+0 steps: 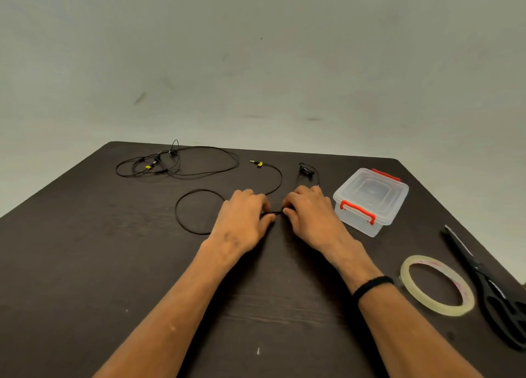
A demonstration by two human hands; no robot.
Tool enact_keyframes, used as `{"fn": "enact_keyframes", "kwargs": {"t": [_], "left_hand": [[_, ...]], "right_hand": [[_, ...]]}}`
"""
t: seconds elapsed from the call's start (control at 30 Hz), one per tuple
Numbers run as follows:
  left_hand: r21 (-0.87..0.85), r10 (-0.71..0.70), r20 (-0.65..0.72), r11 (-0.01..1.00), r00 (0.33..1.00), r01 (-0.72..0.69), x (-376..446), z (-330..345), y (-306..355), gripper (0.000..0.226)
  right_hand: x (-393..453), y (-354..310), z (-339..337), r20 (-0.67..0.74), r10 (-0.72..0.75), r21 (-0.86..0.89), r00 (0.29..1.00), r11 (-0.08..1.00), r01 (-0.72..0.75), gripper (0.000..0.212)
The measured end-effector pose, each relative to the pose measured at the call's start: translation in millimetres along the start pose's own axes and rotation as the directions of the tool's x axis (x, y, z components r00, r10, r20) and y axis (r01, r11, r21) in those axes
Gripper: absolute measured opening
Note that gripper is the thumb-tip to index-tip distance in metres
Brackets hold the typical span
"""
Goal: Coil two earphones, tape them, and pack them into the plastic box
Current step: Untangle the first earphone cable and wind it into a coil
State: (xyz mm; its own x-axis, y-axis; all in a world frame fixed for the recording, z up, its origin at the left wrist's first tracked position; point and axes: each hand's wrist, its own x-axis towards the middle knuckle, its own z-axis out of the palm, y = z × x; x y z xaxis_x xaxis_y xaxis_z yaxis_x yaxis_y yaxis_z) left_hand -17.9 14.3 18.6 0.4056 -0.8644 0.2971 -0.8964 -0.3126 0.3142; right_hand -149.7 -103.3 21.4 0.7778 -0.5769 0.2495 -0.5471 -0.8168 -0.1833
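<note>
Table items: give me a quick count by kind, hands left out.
Earphones: 2, one loose at the far left, one being worked in both hands
Plastic box: 1, lid on
Tape roll: 1
Scissors: 1
Total: 5

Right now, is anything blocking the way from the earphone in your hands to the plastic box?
Nothing lies on the table between them, but the plastic box has its red-latched lid on. Both the left hand and right hand pinch the earphone cable, uncoiled and untaped.
</note>
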Motion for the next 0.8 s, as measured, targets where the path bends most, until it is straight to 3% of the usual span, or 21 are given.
{"fn": "enact_keyframes", "kwargs": {"t": [0.1,0.17,0.27,0.37,0.47,0.53,0.7,0.8], "left_hand": [[0.034,-0.039,-0.085,0.999,0.996,0.042,2.6,-6.2,-10.4,0.013],[0.012,-0.07,-0.216,0.997,0.974,0.074,4.2,-14.9,-20.1,0.01],[-0.02,-0.132,-0.452,0.99,0.882,0.138,4.5,-29.2,-37.4,0.009],[-0.199,-0.213,-0.579,0.973,0.787,0.116,5.2,-41.2,-45.3,0.012],[-0.433,-0.27,-0.628,0.901,0.73,-0.038,5.1,-50.7,-41.3,0.015],[-0.479,-0.267,-0.654,0.871,0.708,-0.114,4.6,-54.4,-37.2,0.016],[-0.491,-0.338,-0.716,0.866,0.611,-0.095,5.9,-57.5,-43.1,0.023],[-0.562,-0.481,-0.731,0.827,0.484,-0.026,8.4,-59.8,-57.3,0.026]], "right_hand": [[-1.1,1.4,-3.8,0.031,-0.008,-0.031,1.0,0.999,0.009,0.028],[-2.3,-0.4,-4.3,0.009,-0.004,-0.028,1.0,1.0,0.004,0.026],[-4.4,-9.7,-6.0,-0.084,-0.051,-0.016,0.995,0.999,0.049,0.023],[-6.3,-21.8,-5.8,-0.138,-0.144,0.02,0.98,0.989,0.148,0.019],[-8.9,-27.7,-0.1,-0.146,-0.193,0.145,0.97,0.966,0.214,0.038],[-8.5,-27.5,5.1,-0.151,-0.199,0.209,0.968,0.951,0.228,0.042],[-3.8,-23.5,9.2,-0.157,-0.119,0.409,0.98,0.896,0.174,0.008],[-2.8,-19.0,6.3,-0.106,-0.127,0.385,0.986,0.909,0.159,0.006]]}}
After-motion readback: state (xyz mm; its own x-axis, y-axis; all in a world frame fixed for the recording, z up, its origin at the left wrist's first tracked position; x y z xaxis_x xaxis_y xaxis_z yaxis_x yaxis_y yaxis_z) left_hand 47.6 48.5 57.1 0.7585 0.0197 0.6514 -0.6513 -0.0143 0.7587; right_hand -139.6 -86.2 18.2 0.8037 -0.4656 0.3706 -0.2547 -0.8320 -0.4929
